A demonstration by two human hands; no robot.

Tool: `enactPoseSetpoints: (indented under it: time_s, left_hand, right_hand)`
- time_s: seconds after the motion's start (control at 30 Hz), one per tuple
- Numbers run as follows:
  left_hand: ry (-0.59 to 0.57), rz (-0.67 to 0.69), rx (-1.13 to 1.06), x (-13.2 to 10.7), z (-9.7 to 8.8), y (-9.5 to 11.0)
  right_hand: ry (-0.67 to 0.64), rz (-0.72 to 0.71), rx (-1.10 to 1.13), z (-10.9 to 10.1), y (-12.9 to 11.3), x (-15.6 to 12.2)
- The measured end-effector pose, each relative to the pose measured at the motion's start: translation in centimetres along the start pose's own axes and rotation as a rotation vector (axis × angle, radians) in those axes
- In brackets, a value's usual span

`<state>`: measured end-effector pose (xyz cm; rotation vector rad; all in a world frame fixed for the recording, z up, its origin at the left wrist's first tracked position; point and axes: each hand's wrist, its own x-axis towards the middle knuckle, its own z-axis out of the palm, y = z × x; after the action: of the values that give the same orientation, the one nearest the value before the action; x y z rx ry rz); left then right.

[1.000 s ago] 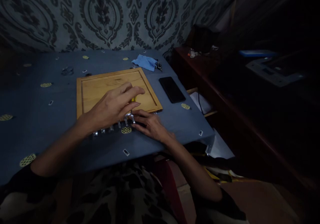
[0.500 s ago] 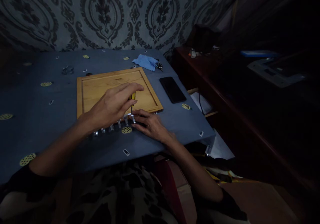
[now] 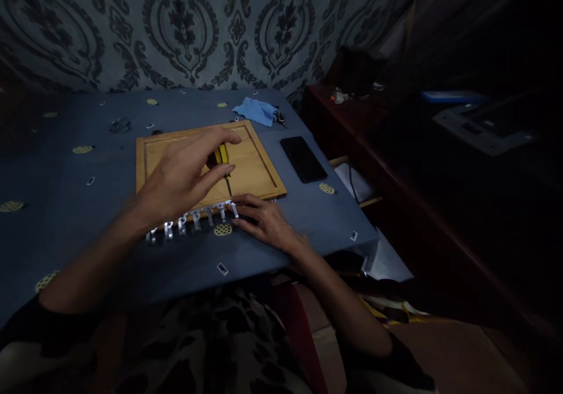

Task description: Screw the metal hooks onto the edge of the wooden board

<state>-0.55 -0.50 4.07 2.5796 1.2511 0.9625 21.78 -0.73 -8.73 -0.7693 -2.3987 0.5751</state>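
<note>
A yellow-and-black screwdriver [image 3: 224, 155] is in my left hand [image 3: 180, 168], its handle between the thumb and fingers. The shaft slants down to the right, with the tip close to the right end of a silver metal hook rack [image 3: 196, 218]. Whether the tip touches a screw I cannot tell. The rack lies along the near edge of a framed wooden board [image 3: 259, 158], its several hooks hanging toward me. My right hand [image 3: 266, 221] rests low on the table, fingers closed about the rack's right end.
A black phone [image 3: 303, 158] lies right of the board. Behind it are a blue cloth [image 3: 255, 111] and keys [image 3: 280, 116]. A small clear object [image 3: 119, 125] sits at the back left. An open drawer [image 3: 354, 180] and a dark red cabinet [image 3: 347, 118] flank the table's right side.
My left hand has moved left and slightly up, and the screwdriver, upright before, now leans. More of the hook rack shows below that hand. My right hand stays in place.
</note>
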Motion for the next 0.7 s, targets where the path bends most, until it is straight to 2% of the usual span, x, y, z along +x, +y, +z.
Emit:
enactPoseSetpoints:
  time_s: [0.27, 0.7]
  left_hand:
    - [-0.072, 0.023, -0.009, 0.0, 1.4, -0.2]
    - [-0.086, 0.026, 0.011, -0.1, 1.8, -0.2]
  right_hand:
    - [0.000, 0.008, -0.028, 0.0, 0.0, 0.0]
    - [-0.015, 0.020, -0.031, 0.0, 0.0, 0.0]
